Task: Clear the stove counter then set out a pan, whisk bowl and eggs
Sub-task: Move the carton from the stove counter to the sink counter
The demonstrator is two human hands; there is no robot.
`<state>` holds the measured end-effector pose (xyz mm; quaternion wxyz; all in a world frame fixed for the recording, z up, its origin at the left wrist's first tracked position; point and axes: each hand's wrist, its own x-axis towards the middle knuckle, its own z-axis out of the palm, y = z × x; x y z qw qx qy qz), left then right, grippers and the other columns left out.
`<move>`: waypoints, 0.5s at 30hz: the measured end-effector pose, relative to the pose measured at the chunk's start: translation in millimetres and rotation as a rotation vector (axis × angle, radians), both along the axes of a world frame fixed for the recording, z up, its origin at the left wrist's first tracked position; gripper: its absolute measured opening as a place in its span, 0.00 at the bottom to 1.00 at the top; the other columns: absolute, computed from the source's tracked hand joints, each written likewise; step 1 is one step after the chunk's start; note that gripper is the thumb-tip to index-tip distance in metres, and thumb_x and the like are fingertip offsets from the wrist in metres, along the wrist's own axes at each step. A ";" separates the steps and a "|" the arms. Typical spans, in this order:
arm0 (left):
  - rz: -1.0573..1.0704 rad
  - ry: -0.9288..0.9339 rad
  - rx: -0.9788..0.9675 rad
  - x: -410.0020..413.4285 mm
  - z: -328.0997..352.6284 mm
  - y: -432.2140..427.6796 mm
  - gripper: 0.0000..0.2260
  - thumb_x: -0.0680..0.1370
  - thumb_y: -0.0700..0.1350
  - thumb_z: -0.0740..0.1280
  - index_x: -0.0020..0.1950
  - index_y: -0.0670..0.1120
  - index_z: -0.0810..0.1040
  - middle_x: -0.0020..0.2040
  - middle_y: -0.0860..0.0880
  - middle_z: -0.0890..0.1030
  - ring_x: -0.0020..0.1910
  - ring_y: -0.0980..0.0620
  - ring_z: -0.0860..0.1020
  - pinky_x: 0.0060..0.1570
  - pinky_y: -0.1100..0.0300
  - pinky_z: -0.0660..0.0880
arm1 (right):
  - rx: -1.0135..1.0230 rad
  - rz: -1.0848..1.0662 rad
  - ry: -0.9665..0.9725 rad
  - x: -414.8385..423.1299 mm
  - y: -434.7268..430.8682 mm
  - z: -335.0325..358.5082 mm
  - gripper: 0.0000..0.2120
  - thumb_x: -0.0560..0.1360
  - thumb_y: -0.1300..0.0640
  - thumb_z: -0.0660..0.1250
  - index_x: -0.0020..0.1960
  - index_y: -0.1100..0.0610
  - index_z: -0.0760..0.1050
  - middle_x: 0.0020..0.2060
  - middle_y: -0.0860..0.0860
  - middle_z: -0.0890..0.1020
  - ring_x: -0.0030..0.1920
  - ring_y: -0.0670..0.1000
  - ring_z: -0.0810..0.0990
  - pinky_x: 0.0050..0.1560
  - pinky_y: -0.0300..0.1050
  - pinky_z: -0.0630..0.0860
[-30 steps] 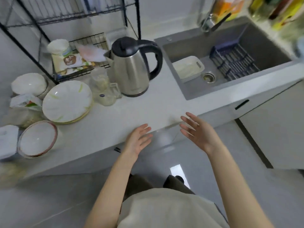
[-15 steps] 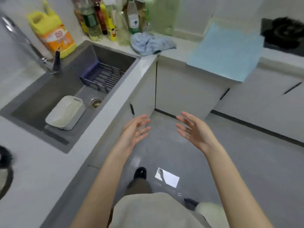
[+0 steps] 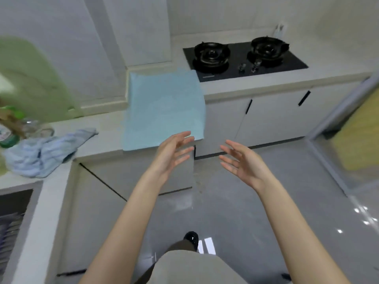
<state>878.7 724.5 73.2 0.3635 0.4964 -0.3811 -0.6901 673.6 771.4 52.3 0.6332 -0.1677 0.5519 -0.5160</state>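
Note:
A black two-burner gas stove (image 3: 244,58) sits in the pale counter (image 3: 287,80) at the upper right. To its left a flat light-blue cloth (image 3: 164,107) lies spread on the counter and hangs over the front edge. My left hand (image 3: 174,154) and my right hand (image 3: 240,162) are held out in front of me over the floor, fingers spread and holding nothing. My left fingertips overlap the cloth's lower edge in the view. No pan, bowl or eggs are in sight.
A crumpled pale-blue rag (image 3: 43,152) lies on the counter at left, beside bottles (image 3: 10,132) and a green board (image 3: 30,78) leaning on the wall. The sink corner (image 3: 14,210) shows at lower left. Grey cabinets (image 3: 272,113) and a glossy floor (image 3: 266,201) fill the rest.
My view has swung right, from the kettle and plates past the sink to the stove counter. The blue cloth and stove are now closer. Both hands stay open and empty.

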 end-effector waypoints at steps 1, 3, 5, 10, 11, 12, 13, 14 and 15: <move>-0.049 -0.003 -0.010 -16.4 5.2 -21.1 0.12 0.81 0.45 0.59 0.59 0.50 0.79 0.56 0.52 0.82 0.53 0.51 0.82 0.55 0.57 0.77 | -0.008 -0.039 0.004 -15.2 -12.0 4.0 0.09 0.79 0.56 0.61 0.58 0.54 0.77 0.53 0.51 0.83 0.51 0.54 0.82 0.51 0.47 0.79; -0.134 -0.015 -0.021 -48.9 15.5 -57.4 0.12 0.81 0.46 0.59 0.60 0.49 0.79 0.56 0.52 0.83 0.54 0.51 0.82 0.57 0.55 0.77 | -0.020 -0.115 0.013 -44.9 -31.3 12.6 0.09 0.80 0.56 0.61 0.57 0.54 0.77 0.52 0.51 0.83 0.51 0.54 0.82 0.50 0.46 0.78; -0.218 -0.031 -0.028 -88.2 23.4 -92.6 0.12 0.81 0.46 0.59 0.60 0.50 0.79 0.57 0.52 0.82 0.54 0.51 0.82 0.58 0.55 0.77 | -0.034 -0.194 0.029 -79.9 -49.1 20.4 0.09 0.80 0.56 0.61 0.57 0.54 0.77 0.52 0.51 0.83 0.51 0.55 0.81 0.49 0.46 0.78; -0.357 -0.040 -0.064 -186.6 37.5 -164.1 0.13 0.82 0.44 0.57 0.63 0.49 0.77 0.57 0.52 0.82 0.56 0.50 0.81 0.59 0.55 0.76 | -0.060 -0.330 0.055 -167.1 -91.9 30.6 0.09 0.80 0.56 0.61 0.57 0.54 0.77 0.53 0.51 0.83 0.51 0.54 0.82 0.51 0.46 0.78; -0.378 -0.044 -0.069 -206.7 38.9 -176.2 0.13 0.81 0.44 0.58 0.63 0.49 0.77 0.57 0.52 0.82 0.56 0.50 0.81 0.58 0.55 0.76 | -0.062 -0.347 0.059 -185.2 -100.5 30.5 0.09 0.80 0.56 0.61 0.57 0.54 0.77 0.53 0.51 0.83 0.51 0.54 0.82 0.51 0.46 0.78; -0.400 -0.046 -0.073 -229.9 39.8 -189.4 0.12 0.81 0.44 0.58 0.62 0.49 0.77 0.56 0.52 0.82 0.55 0.50 0.81 0.58 0.55 0.76 | -0.065 -0.358 0.062 -206.2 -110.7 30.3 0.09 0.80 0.56 0.61 0.57 0.54 0.77 0.53 0.51 0.83 0.51 0.54 0.82 0.51 0.46 0.79; -0.417 -0.046 -0.079 -250.7 40.6 -201.4 0.12 0.81 0.45 0.59 0.61 0.49 0.78 0.56 0.52 0.82 0.55 0.50 0.81 0.58 0.56 0.76 | -0.071 -0.367 0.066 -225.4 -120.7 30.2 0.09 0.80 0.57 0.61 0.58 0.54 0.77 0.53 0.51 0.83 0.51 0.54 0.82 0.51 0.46 0.79; -0.431 -0.047 -0.084 -272.8 39.8 -213.6 0.12 0.81 0.45 0.59 0.61 0.50 0.78 0.56 0.52 0.82 0.55 0.50 0.81 0.57 0.56 0.77 | -0.079 -0.373 0.070 -246.3 -131.4 30.0 0.09 0.80 0.57 0.61 0.58 0.54 0.77 0.53 0.51 0.83 0.51 0.54 0.82 0.51 0.46 0.79; -0.447 -0.051 -0.092 -294.6 38.0 -225.9 0.12 0.80 0.45 0.59 0.60 0.50 0.78 0.56 0.52 0.82 0.55 0.50 0.81 0.57 0.56 0.77 | -0.086 -0.375 0.075 -267.5 -142.5 29.4 0.09 0.80 0.57 0.61 0.58 0.54 0.77 0.53 0.51 0.83 0.51 0.54 0.82 0.50 0.46 0.79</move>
